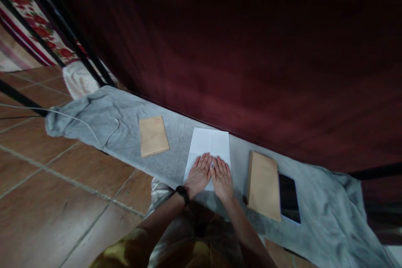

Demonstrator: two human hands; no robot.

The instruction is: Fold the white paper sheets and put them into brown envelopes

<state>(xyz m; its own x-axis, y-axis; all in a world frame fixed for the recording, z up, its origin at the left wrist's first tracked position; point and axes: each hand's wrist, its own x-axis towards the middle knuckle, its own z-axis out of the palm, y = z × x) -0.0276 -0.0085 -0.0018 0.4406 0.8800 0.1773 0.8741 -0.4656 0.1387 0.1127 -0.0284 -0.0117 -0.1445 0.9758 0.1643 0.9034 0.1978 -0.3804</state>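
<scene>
A white sheet of paper (210, 139) with faint crease lines lies on the grey cloth in front of me. My left hand (200, 172) rests flat on its lower half, fingers stretched out, a dark band on the wrist. Beside it my right hand (222, 176) also presses flat on the sheet, and the two hands nearly touch at the index fingers. Under both palms part of the paper is hidden. To the right lies a stack of brown envelopes (264, 186), and to the left a smaller brown envelope or stack (153, 136) with a faint red mark.
A smartphone (289, 197) with a dark screen lies against the right-hand stack. The grey cloth (125, 104) covers a narrow bench-like surface, with a white cable (84, 122) across its left end. Behind hangs a dark red curtain (238, 58). Tiled floor (78, 201) shows at left.
</scene>
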